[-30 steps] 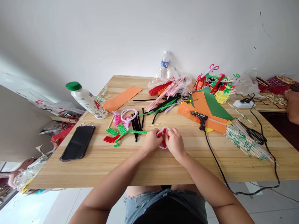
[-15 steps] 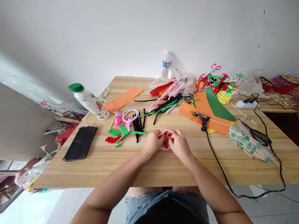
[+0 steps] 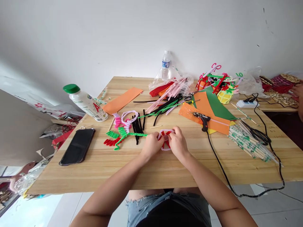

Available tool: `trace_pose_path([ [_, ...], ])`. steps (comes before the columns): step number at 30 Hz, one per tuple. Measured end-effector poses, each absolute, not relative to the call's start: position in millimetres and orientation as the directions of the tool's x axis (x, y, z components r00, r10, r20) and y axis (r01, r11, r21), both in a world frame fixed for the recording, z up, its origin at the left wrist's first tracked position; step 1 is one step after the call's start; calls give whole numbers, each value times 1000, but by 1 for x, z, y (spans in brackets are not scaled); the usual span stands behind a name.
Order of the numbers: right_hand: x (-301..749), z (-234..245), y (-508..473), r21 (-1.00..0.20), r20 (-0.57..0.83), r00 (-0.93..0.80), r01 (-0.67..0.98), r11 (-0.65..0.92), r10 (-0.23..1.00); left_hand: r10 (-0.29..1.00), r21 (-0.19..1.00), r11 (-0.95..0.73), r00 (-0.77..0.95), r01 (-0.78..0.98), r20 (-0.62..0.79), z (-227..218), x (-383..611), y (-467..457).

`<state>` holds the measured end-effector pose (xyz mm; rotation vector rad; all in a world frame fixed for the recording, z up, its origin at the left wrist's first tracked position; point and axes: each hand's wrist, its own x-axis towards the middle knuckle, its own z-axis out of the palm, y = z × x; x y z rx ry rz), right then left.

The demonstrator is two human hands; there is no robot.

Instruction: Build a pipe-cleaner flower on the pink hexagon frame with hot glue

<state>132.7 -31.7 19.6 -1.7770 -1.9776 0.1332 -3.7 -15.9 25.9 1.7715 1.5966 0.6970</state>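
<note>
Between my hands is a wheel-shaped pipe-cleaner piece [image 3: 166,145], with a pale lilac rim, red spokes and a pinkish coil at its centre. My left hand [image 3: 152,145] pinches its left edge, and my right hand [image 3: 178,142] grips the right edge with fingers closed. Fingers cover parts of the rim on both sides. Just left of my left hand lies a green pipe-cleaner stem [image 3: 136,134] with bent green leaves. Near it are a lilac pipe-cleaner ring [image 3: 129,117], red zigzag pieces [image 3: 111,142] and short black pipe cleaners [image 3: 137,129].
A phone [image 3: 77,146] and a white bottle with green cap [image 3: 88,105] stand left. On the right are a glue gun [image 3: 203,119] on orange card [image 3: 220,125], its black cord, wrapped sticks [image 3: 248,145] and scissors [image 3: 259,134]. Another person's hand [image 3: 297,93] shows at far right.
My right fingers have shifted along the upper right of the wheel-shaped piece, and more of its centre shows. The whole view has moved slightly, with things sitting a little further left.
</note>
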Motion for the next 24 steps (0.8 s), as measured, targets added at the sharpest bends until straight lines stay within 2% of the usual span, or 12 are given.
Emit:
trace_pose_path([
  [8,134,20,-27,-395,265,-84,899,187,961,992,796,25,81,605,-93,36,-10,-10],
  [12,134,21,-27,-389,269,-125,893,226,955,985,824,7,140,567,-105,32,-12,-5],
  [15,135,25,-22,-346,283,-187,895,282,941,973,841,16,187,542,-139,28,-13,-2],
  [20,136,38,-12,-171,280,-343,901,398,897,987,869,54,107,491,-122,23,-11,-3],
  [24,139,40,-19,-142,347,-300,920,366,888,985,891,97,89,443,-151,19,-9,-5],
])
